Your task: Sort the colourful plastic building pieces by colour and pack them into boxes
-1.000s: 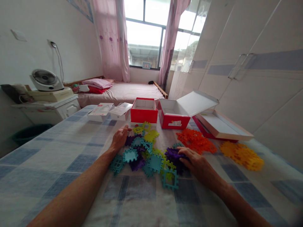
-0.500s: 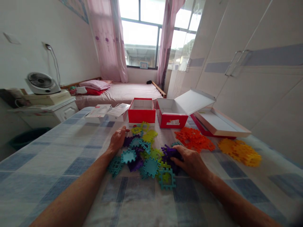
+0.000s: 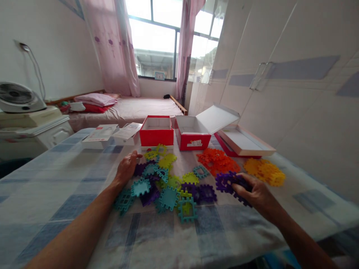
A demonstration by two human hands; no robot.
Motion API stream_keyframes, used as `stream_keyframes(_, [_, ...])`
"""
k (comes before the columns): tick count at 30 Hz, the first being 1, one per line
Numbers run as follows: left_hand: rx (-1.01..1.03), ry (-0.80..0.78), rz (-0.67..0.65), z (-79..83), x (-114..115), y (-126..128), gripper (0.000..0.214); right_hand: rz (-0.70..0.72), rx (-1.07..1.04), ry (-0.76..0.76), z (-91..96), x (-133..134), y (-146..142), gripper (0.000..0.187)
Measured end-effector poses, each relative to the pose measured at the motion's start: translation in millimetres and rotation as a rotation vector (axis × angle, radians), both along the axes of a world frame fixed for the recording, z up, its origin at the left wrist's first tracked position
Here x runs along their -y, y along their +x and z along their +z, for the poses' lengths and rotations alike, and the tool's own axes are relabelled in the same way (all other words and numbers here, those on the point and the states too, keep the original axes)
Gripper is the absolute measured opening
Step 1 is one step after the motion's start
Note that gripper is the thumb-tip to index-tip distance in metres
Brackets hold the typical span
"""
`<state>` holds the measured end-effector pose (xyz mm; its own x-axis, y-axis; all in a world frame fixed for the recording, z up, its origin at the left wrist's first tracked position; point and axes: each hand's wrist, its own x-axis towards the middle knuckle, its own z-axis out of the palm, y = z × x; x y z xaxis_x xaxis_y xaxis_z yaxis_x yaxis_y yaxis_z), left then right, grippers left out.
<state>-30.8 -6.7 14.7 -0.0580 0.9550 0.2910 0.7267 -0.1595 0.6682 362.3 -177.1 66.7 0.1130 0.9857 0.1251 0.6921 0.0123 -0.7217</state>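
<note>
Several dark purple plastic interlocking building pieces [image 3: 224,182] are gripped in my right hand [image 3: 254,188], raised at the right of the mixed pile. My left hand [image 3: 126,167] rests at the pile's left edge with a finger stretched out and seems to hold nothing; its other fingers are partly hidden. Beside it lie purple pieces [image 3: 140,169] and a teal square piece [image 3: 141,187]. The pile also has lime-green pieces [image 3: 167,161], a teal frame piece [image 3: 187,210] and another purple piece [image 3: 208,193].
Orange pieces [image 3: 217,160] and yellow pieces [image 3: 265,172] form separate heaps on the right. Behind stand a red box [image 3: 156,138], an open-lidded red box [image 3: 193,142] and a shallow box lid [image 3: 249,144]. White boxes [image 3: 97,144] stand at the left on the checked tablecloth [image 3: 92,179].
My right hand has lifted purple pieces out of the pile and moved right with them. A teal frame and purple pieces beneath are uncovered. The camera view has swung right.
</note>
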Motion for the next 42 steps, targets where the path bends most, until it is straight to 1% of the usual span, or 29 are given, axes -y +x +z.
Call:
stream_keyframes(3, [0.002, 0.004, -0.016, 0.2, -0.1, -0.6, 0.076, -0.154, -0.066, -0.059, -8.5, 15.0, 43.3, 0.041])
stream_keyframes(4, [0.004, 0.005, -0.018, 0.4, -0.1, -0.7, 0.075, -0.186, -0.079, -0.082, -11.5, 18.1, 57.4, 0.044])
stream_keyframes(5, [0.006, 0.005, -0.016, 0.6, 0.1, -0.8, 0.075, -0.204, -0.085, -0.097, -14.5, 20.0, 70.3, 0.046])
stream_keyframes(7, [0.007, -0.003, -0.003, 1.1, 0.6, -1.0, 0.073, -0.193, -0.056, -0.114, -20.6, 20.5, 90.6, 0.047])
stream_keyframes(10, [0.004, -0.004, -0.001, 1.8, 1.4, -1.1, 0.073, -0.206, 0.108, -0.098, -29.6, 16.2, 105.2, 0.049])
stream_keyframes(13, [0.001, 0.006, -0.004, 1.5, 1.4, -1.3, 0.074, -0.268, 0.358, -0.064, -35.9, 13.8, 104.7, 0.054])
stream_keyframes(14, [0.003, 0.006, -0.005, 1.1, 1.2, -1.4, 0.075, -0.281, 0.441, -0.032, -36.4, 14.1, 101.6, 0.055])
stream_keyframes(16, [0.013, 0.007, -0.005, -0.1, 0.2, -1.6, 0.077, -0.307, 0.577, 0.088, -34.0, 15.8, 90.0, 0.056])
stream_keyframes(18, [0.029, 0.009, -0.012, -1.6, -1.0, -1.8, 0.079, -0.322, 0.622, 0.216, -27.3, 17.1, 69.2, 0.053])
stream_keyframes(19, [0.037, 0.011, -0.015, -2.2, -1.5, -1.9, 0.079, -0.292, 0.601, 0.245, -23.1, 17.0, 55.1, 0.049])
stream_keyframes(20, [0.044, 0.011, -0.015, -2.8, -2.0, -1.9, 0.080, -0.236, 0.554, 0.245, -19.0, 16.2, 38.8, 0.044])
stream_keyframes(23, [0.047, 0.015, -0.014, -3.4, -2.7, -1.9, 0.079, 0.071, 0.405, 0.101, -12.5, 9.0, -14.1, 0.031])
stream_keyframes(24, [0.043, 0.019, -0.016, -3.3, -2.7, -1.8, 0.079, 0.133, 0.386, 0.080, -13.2, 5.2, -29.5, 0.030])
stream_keyframes(26, [0.037, 0.029, -0.019, -2.9, -2.4, -1.6, 0.078, 0.193, 0.389, 0.079, -18.8, -3.0, -51.8, 0.034])
stream_keyframes(29, [0.028, 0.026, -0.008, -2.1, -1.4, -0.9, 0.078, 0.188, 0.396, 0.115, -30.5, -12.3, -62.2, 0.039])
stream_keyframes(31, [0.022, 0.019, -0.003, -1.5, -0.5, -0.3, 0.079, 0.174, 0.361, 0.118, -34.1, -14.2, -59.8, 0.033])
stream_keyframes(34, [0.017, 0.019, -0.001, -0.5, 0.6, 0.6, 0.079, 0.154, 0.259, 0.058, -29.0, -12.1, -57.4, 0.017])
stream_keyframes(38, [0.011, 0.016, -0.012, 0.4, 1.5, 1.0, 0.079, 0.179, 0.148, -0.029, -17.4, -12.2, -71.3, 0.021])
stream_keyframes(40, [0.008, 0.015, -0.012, 0.5, 1.5, 1.0, 0.078, 0.187, 0.168, -0.026, -17.3, -16.1, -82.9, 0.018])
stream_keyframes(42, [0.002, 0.014, -0.007, 0.5, 1.2, 1.0, 0.078, 0.163, 0.242, -0.018, -21.4, -21.4, -93.5, 0.014])
